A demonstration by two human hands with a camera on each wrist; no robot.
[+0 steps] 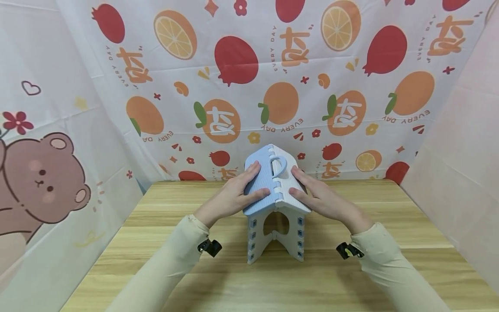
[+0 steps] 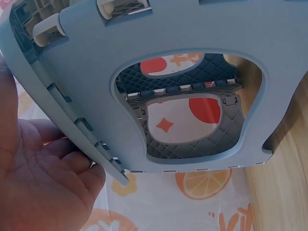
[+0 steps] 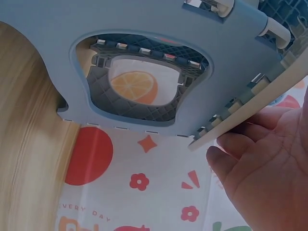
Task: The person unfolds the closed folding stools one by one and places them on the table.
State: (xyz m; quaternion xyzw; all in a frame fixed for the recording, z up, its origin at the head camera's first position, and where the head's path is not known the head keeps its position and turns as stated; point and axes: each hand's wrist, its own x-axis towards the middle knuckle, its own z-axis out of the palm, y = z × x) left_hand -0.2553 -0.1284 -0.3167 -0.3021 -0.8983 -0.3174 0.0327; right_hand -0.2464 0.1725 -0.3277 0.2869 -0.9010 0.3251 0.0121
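A folding step stool (image 1: pixel 276 207) stands partly folded on the table, its top peaked like a roof. The left half of the top (image 1: pixel 255 178) is light blue, the right half (image 1: pixel 293 197) white. A light blue loop handle (image 1: pixel 283 166) sticks up at the ridge. My left hand (image 1: pixel 235 190) rests on the blue half with fingers extended, and my right hand (image 1: pixel 322 197) lies likewise on the white half. Beneath, the wrist views show a blue side leg panel (image 2: pixel 216 24) with a wide cutout and a matching leg panel (image 3: pixel 139 21) on the other side.
The wood-grain table (image 1: pixel 187 264) reaches back to a white curtain (image 1: pixel 241 97) printed with fruit. Another curtain with a bear print (image 1: pixel 43 177) hangs along the left, and a pale one (image 1: pixel 464 164) on the right. Small black cameras (image 1: pixel 210 247) sit at the wrists.
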